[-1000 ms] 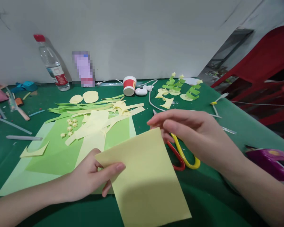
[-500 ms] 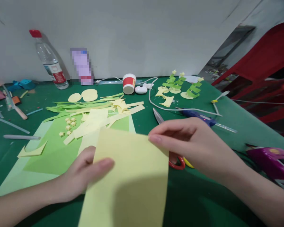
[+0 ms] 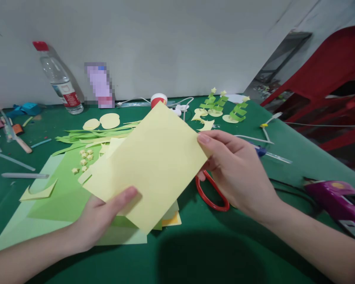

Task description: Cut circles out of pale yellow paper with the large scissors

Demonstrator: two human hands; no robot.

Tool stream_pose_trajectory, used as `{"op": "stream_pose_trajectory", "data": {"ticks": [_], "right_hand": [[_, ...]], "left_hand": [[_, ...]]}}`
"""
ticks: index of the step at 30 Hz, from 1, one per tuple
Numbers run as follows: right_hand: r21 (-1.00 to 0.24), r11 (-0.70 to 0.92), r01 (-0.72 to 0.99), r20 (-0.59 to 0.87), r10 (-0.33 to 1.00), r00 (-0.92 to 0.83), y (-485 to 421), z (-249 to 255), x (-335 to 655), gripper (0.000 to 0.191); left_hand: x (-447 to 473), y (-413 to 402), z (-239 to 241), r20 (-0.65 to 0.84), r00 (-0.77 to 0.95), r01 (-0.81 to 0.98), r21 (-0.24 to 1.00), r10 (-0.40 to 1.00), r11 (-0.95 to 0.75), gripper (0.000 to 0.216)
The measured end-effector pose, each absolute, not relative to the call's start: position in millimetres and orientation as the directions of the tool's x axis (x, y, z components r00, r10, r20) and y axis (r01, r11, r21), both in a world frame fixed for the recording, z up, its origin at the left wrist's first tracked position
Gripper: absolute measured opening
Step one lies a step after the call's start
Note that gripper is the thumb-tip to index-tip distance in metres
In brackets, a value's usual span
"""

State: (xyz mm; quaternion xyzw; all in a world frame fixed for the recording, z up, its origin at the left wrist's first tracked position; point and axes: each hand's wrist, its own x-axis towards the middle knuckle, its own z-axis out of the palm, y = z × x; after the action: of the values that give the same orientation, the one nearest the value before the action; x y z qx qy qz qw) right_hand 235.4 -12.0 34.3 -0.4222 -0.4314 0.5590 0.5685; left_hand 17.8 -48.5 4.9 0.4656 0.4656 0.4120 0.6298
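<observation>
I hold a pale yellow sheet of paper up over the green table, tilted like a diamond. My left hand pinches its lower left edge, thumb on top. My right hand grips its right corner between thumb and fingers. Beneath the sheet lie light green sheets with yellow paper strips and small folded stars. Red-handled scissors rest on the table just under my right hand.
A water bottle and a red-and-white cup stand by the back wall. Green paper trees sit at the back right, a purple tool at the right edge, a blue glue gun and cables behind my right hand. Tools lie far left.
The yellow sheet has been lifted and turned from hanging low toward me to a raised, tilted position; both hands rose with it and the scissors' red handle is uncovered.
</observation>
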Motion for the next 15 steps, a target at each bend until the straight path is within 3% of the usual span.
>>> {"op": "stream_pose_trajectory", "data": {"ticks": [5,11,15], "right_hand": [[-0.949,0.068,-0.308,0.087,0.995,-0.050,-12,36,237,0.030],[-0.954,0.079,-0.288,0.125,0.981,-0.146,-18,43,242,0.036],[-0.966,0.175,-0.191,0.200,0.972,-0.120,-22,43,242,0.033]], "left_hand": [[22,-44,11,-0.219,0.041,-0.159,0.962,0.975,0.223,0.044],[26,-41,22,-0.274,0.063,-0.244,0.928,0.960,0.281,0.042],[26,-41,23,-0.268,0.068,-0.243,0.930,0.961,0.277,0.045]]}}
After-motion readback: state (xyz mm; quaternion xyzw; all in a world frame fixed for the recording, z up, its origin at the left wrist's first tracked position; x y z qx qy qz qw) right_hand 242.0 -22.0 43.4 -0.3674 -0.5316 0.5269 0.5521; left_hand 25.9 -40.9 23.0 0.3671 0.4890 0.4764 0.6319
